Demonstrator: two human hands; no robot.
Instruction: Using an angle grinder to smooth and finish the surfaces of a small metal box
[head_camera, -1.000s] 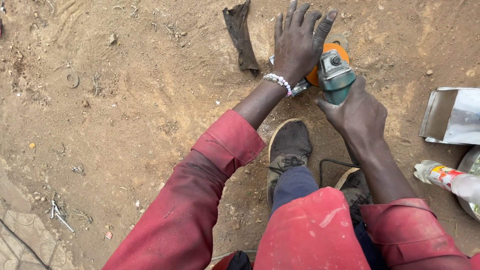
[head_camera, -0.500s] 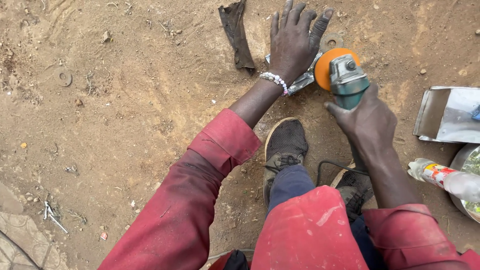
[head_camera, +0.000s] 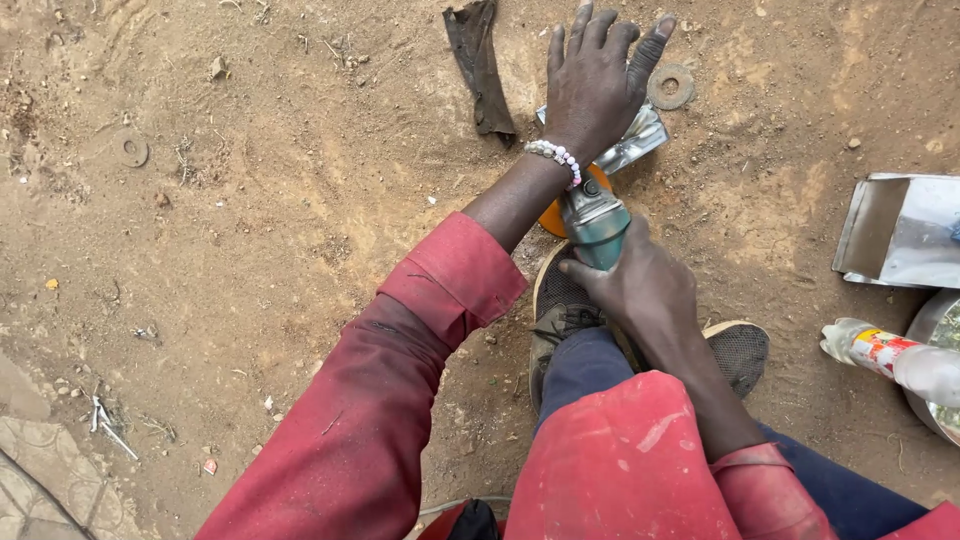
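Observation:
My left hand (head_camera: 598, 80) lies flat, fingers spread, pressing a shiny bent metal piece (head_camera: 640, 135) onto the dirt ground. A white bead bracelet (head_camera: 555, 155) is on that wrist. My right hand (head_camera: 640, 290) grips a teal angle grinder (head_camera: 597, 228) whose orange disc (head_camera: 553, 218) sits just behind my left wrist, close to the metal piece. Both arms wear red sleeves. My shoes (head_camera: 555, 305) rest on the ground below the grinder.
A dark strip of scrap (head_camera: 480, 65) lies left of my left hand. A worn round disc (head_camera: 671, 86) lies to its right, another disc (head_camera: 130, 149) far left. A folded sheet-metal piece (head_camera: 900, 230), a plastic bottle (head_camera: 890, 355) and a round metal vessel (head_camera: 935, 330) sit at the right.
The grinder has moved down and left, from right of my left hand to behind its wrist. My left hand stays flat on the metal piece.

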